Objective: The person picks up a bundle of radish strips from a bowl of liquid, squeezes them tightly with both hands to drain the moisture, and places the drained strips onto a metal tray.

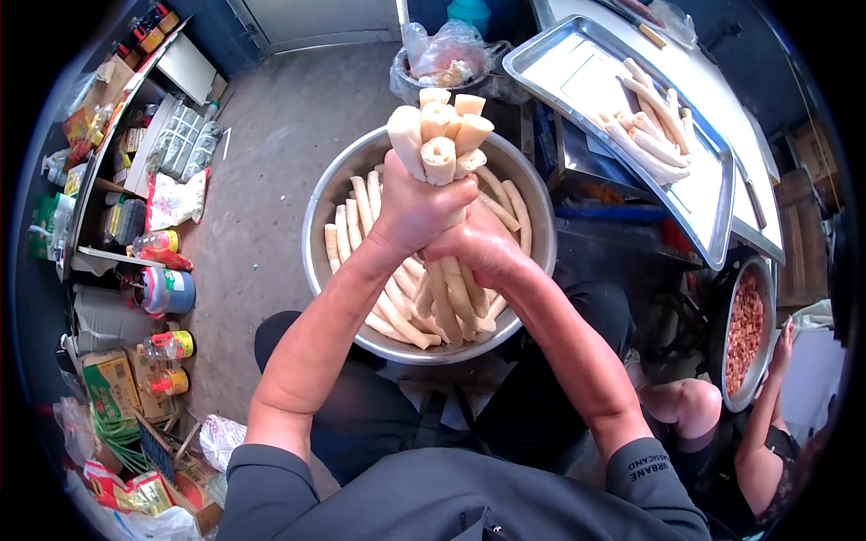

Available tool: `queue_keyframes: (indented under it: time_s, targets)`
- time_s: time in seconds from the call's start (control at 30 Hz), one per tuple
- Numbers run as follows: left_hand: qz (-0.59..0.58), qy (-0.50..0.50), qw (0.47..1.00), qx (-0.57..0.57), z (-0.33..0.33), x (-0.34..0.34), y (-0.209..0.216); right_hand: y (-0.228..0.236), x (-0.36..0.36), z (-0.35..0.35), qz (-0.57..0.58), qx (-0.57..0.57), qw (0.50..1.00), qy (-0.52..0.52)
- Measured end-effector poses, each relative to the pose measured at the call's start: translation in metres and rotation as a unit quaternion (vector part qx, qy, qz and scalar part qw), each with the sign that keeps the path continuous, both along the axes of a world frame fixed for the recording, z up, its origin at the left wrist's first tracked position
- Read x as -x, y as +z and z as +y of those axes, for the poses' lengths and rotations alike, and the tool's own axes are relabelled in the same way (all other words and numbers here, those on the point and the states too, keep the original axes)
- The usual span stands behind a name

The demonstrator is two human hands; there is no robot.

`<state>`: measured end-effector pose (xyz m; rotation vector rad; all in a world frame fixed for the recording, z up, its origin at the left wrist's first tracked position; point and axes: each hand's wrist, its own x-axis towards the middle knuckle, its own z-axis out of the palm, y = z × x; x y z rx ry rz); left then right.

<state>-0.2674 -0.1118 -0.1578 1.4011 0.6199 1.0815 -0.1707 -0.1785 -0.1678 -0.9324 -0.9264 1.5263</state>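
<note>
Both of my hands are closed round one bundle of long, pale cream-coloured rolls (439,158), held over a big round metal basin (316,279). My left hand (410,209) grips the bundle below its upper ends. Just below and to the right, my right hand (483,245) wraps round it, touching the left. The cut ends point up and away, and one shows a hollow, rolled centre. Below my fists, the lower part of the bundle hangs down into the basin. More pale rolls (397,316) lie in the basin, partly hidden by my hands and forearms.
On the right, a metal tray (541,68) with more rolls rests on a white-topped table (767,162). A pan of reddish chopped food (747,325) stands beside a seated person (762,451). Shelves (108,117), bottles (171,344) and bags line the left wall.
</note>
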Motion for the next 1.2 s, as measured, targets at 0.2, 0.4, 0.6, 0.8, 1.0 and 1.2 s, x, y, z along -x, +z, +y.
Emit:
queue_keyframes:
  time_s: [0.2, 0.4, 0.6, 0.8, 1.0, 1.2]
  targets:
    - [0.028, 0.02, 0.998, -0.047, -0.007, -0.003, -0.007, -0.002, -0.003, -0.004, -0.038, 0.02, 0.999, 0.0]
    - [0.038, 0.035, 0.992, -0.111, -0.009, -0.004, -0.01, -0.01, -0.003, -0.005, -0.06, 0.034, 0.997, -0.021]
    - [0.036, 0.032, 0.992, -0.119, -0.008, -0.002, -0.011, -0.019, -0.001, -0.004, -0.077, 0.043, 0.996, -0.032]
    - [0.045, 0.028, 0.99, -0.13, -0.007, -0.001, -0.011, -0.02, 0.005, -0.004, -0.075, 0.011, 0.995, -0.071]
    - [0.062, 0.015, 0.99, -0.129, -0.007, -0.001, -0.01, -0.02, 0.002, -0.003, -0.084, 0.038, 0.994, -0.051]
    - [0.061, 0.028, 0.994, -0.088, -0.005, -0.003, -0.009, -0.007, 0.003, -0.002, -0.051, 0.055, 0.996, -0.046]
